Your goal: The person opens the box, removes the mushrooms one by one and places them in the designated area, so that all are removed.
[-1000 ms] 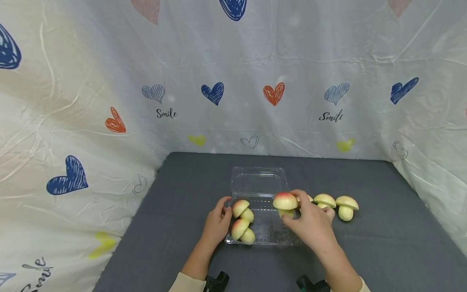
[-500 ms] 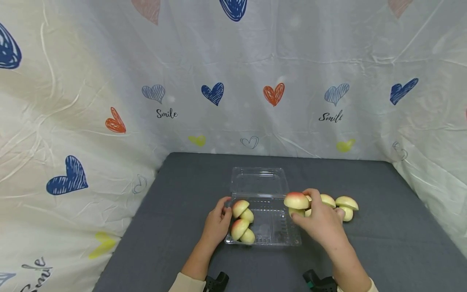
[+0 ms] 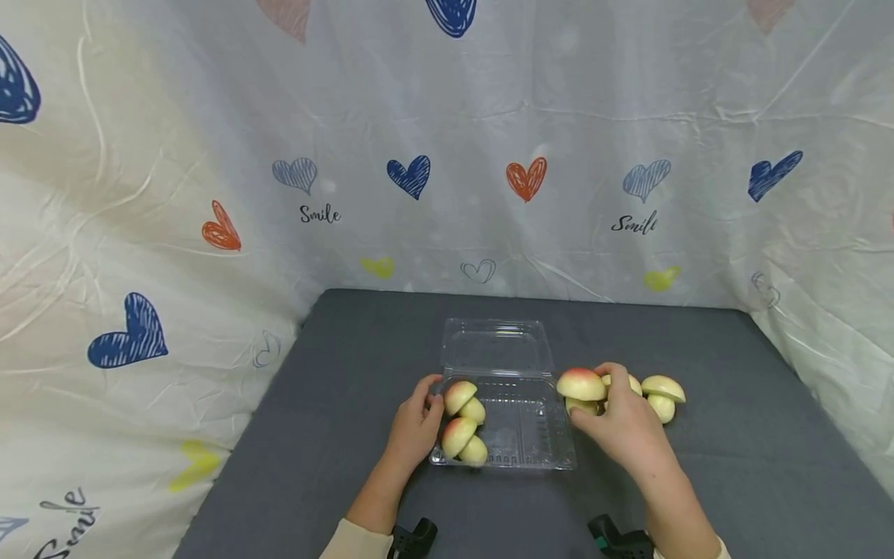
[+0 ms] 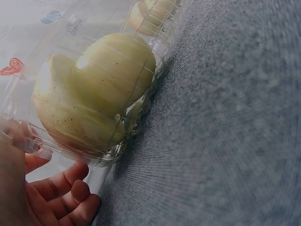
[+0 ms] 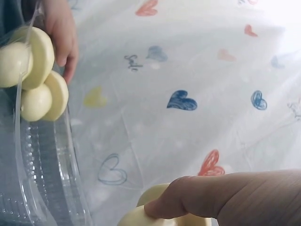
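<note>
My right hand (image 3: 625, 423) pinches a mushroom (image 3: 581, 385) with a red-blushed yellow cap, just beyond the right rim of a clear plastic clamshell container (image 3: 520, 468). In the right wrist view the thumb (image 5: 188, 195) presses on its pale body. My left hand (image 3: 415, 427) grips the container's left wall, its other fingers curled outside in the left wrist view. Two mushrooms lie tilted inside along that side, a rear one (image 3: 461, 398) and a front one (image 3: 459, 437). The wall shows in front of one mushroom (image 4: 115, 70) in the left wrist view.
To the right of the held mushroom stand another mushroom (image 3: 634, 383), partly hidden by my fingers, and an upright one (image 3: 662, 390). The container's transparent lid (image 3: 497, 345) lies folded back behind it. Grey cloth (image 3: 377, 334) covers the table, with a heart-print curtain (image 3: 461, 225) behind.
My right hand has moved right with its mushroom, from over the container's right part to beyond its rim, covering more of the mushrooms there. My left hand stays at the container's left wall.
</note>
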`<action>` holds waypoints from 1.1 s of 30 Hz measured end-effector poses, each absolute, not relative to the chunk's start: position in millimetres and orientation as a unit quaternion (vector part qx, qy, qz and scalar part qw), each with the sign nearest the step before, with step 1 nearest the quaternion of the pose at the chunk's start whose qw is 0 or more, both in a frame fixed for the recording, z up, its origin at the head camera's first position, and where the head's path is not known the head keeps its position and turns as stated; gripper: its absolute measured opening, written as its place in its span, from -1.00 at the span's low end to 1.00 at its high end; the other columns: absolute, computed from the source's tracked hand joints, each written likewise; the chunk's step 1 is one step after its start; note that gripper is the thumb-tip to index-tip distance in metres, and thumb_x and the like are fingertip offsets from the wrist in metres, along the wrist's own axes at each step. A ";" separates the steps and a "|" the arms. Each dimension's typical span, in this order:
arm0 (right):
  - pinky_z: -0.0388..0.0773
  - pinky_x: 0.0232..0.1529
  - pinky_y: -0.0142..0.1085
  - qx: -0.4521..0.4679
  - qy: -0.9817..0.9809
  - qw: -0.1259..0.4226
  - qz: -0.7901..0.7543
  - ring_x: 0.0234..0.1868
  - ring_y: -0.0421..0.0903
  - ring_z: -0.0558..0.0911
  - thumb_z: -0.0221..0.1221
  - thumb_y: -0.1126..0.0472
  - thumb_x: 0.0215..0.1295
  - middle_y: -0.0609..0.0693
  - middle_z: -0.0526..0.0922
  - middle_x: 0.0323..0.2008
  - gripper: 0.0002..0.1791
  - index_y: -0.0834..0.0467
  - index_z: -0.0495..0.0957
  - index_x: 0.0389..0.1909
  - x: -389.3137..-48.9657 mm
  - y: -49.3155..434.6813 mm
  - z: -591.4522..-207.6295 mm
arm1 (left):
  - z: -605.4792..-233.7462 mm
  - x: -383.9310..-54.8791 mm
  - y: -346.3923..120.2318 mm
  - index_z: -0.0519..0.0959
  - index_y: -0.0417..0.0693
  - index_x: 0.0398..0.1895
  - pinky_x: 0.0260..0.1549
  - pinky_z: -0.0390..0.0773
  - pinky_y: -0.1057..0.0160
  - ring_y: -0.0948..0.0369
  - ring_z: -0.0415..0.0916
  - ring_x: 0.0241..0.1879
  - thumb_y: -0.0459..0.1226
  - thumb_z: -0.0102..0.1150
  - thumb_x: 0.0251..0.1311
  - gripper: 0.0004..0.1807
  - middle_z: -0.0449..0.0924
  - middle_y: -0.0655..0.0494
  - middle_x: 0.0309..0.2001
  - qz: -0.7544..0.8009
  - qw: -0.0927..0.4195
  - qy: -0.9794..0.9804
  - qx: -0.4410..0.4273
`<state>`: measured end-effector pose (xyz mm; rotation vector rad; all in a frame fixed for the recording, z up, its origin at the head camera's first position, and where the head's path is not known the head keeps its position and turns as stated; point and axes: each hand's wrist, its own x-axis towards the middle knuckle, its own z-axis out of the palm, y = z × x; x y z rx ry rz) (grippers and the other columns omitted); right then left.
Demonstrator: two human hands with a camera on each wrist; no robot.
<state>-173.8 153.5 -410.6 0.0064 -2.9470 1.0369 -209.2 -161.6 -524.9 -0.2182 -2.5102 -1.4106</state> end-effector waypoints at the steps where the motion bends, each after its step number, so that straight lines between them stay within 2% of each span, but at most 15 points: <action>1: 0.41 -0.35 -0.14 0.000 -0.943 0.009 0.334 -0.36 0.00 0.53 0.39 0.03 0.19 0.21 0.57 -0.15 -0.13 0.28 0.17 0.37 -173.6 154.8 -411.4 | -524.9 -209.2 -161.8 0.51 -0.05 0.32 -0.60 0.39 0.26 0.37 0.29 -0.67 -0.30 0.01 0.52 -0.63 0.54 0.22 -0.39 -0.484 0.126 -0.862 -0.076; 7: 0.42 -0.35 -0.12 -0.011 -0.941 0.000 0.339 -0.36 0.02 0.54 0.38 0.02 0.22 0.26 0.60 -0.16 -0.10 0.31 0.13 0.39 -172.1 161.7 -414.1 | -524.1 -209.0 -161.7 0.51 -0.05 0.32 -0.60 0.39 0.27 0.36 0.27 -0.67 -0.31 0.02 0.51 -0.62 0.52 0.24 -0.40 -0.482 0.124 -0.864 -0.076; 14: 0.47 -0.29 -0.09 -0.010 -0.938 -0.010 0.347 -0.26 0.06 0.60 0.38 0.03 0.23 0.27 0.61 -0.14 -0.12 0.35 0.12 0.37 -170.7 170.4 -426.2 | -522.4 -209.1 -161.5 0.50 -0.04 0.33 -0.60 0.37 0.26 0.36 0.27 -0.67 -0.31 0.02 0.51 -0.62 0.51 0.23 -0.41 -0.478 0.122 -0.867 -0.075; 22: 0.46 -0.29 -0.06 -0.022 -0.940 -0.040 0.339 -0.31 0.07 0.55 0.36 0.03 0.23 0.30 0.60 -0.16 -0.11 0.40 0.12 0.36 -174.5 174.7 -443.7 | -523.8 -209.3 -161.1 0.51 -0.04 0.32 -0.60 0.37 0.26 0.37 0.27 -0.67 -0.29 0.02 0.51 -0.62 0.51 0.24 -0.42 -0.478 0.126 -0.867 -0.073; 33: 0.41 -0.29 -0.09 -0.029 -0.941 -0.057 0.332 -0.30 0.05 0.51 0.35 0.06 0.17 0.18 0.56 -0.22 -0.13 0.39 0.15 0.34 -173.9 176.5 -460.3 | -525.6 -209.8 -160.6 0.50 -0.05 0.34 -0.61 0.38 0.27 0.35 0.27 -0.67 -0.29 0.01 0.52 -0.62 0.50 0.26 -0.42 -0.479 0.123 -0.866 -0.071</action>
